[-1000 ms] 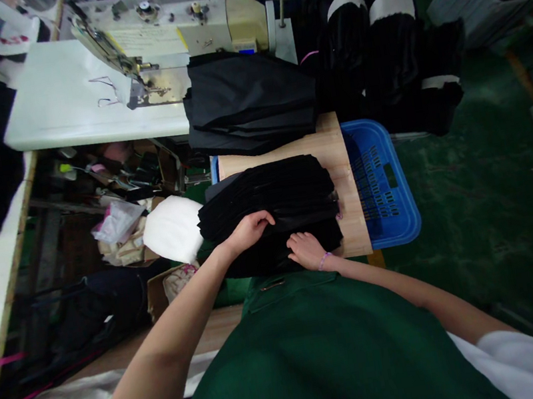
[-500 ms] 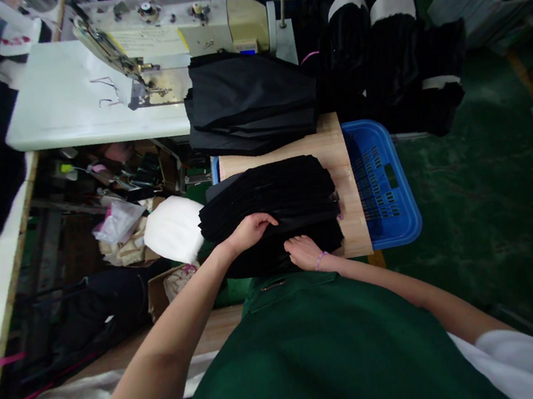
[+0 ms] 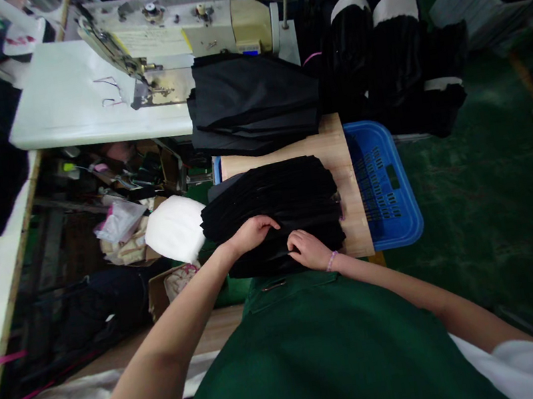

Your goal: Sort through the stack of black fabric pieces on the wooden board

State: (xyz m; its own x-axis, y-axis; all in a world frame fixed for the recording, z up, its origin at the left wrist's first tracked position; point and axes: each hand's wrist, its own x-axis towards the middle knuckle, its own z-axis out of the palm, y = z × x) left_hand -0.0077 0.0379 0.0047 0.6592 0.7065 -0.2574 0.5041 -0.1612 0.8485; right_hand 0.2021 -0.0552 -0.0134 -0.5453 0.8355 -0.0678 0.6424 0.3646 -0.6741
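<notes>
A fanned stack of black fabric pieces (image 3: 269, 189) lies across a wooden board (image 3: 353, 212) in front of me. My left hand (image 3: 254, 231) rests on the middle of the stack, its fingers bent together over the fabric edges. Just to the right and nearer my body, my right hand (image 3: 309, 249) pinches the edge of a black piece between thumb and fingers. The fingertips of both hands partly hide what they grip. A second pile of dark grey fabric (image 3: 253, 97) lies beyond, overhanging the sewing table.
Under the board is a blue plastic basket (image 3: 403, 184). A sewing machine (image 3: 160, 41) stands on the white table (image 3: 59, 104), with glasses (image 3: 110, 91) beside it. A white padded cushion (image 3: 175, 229) is at left. Bundled black pieces (image 3: 397, 50) are piled at right.
My right hand has moved slightly away from my body, up the stack, and now lifts a fabric edge. My left hand has stayed nearly in place.
</notes>
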